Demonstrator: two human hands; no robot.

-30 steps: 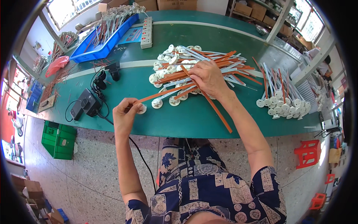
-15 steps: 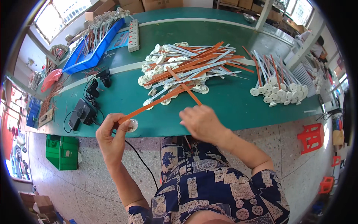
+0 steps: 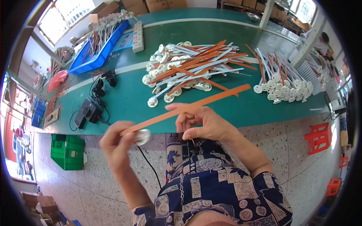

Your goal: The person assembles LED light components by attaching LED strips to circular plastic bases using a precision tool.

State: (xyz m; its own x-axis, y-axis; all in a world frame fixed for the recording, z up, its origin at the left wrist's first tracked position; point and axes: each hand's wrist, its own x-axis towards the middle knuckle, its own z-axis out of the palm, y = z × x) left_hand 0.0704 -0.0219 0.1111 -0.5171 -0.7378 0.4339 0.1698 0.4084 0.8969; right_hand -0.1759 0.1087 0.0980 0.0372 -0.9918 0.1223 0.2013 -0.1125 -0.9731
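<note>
My left hand (image 3: 117, 145) pinches one end of a flat orange strip (image 3: 218, 95) between thumb and fingers. A round white disc piece (image 3: 143, 137), somewhat blurred, hangs at that end beside my thumb. The strip slants up to the right over the table's front part, its far end free. My right hand (image 3: 213, 124) is below the middle of the strip, palm partly turned up, fingers apart and nothing visible in them; one finger reaches behind the strip. Beyond both hands lies a heap of orange and white strips (image 3: 203, 69) with white discs at their ends.
More disc-ended strips (image 3: 288, 90) lie bundled at the right of the green table (image 3: 233, 113). A black power adapter (image 3: 90, 109) with cables is at left, near a blue tray (image 3: 88, 64) and a power strip (image 3: 138, 37). Below stand a green crate (image 3: 68, 152) and a red stool (image 3: 318, 138).
The orange strip has come away from the heap and swung up to the right, in my left hand. My right hand has turned over and its fingers have spread.
</note>
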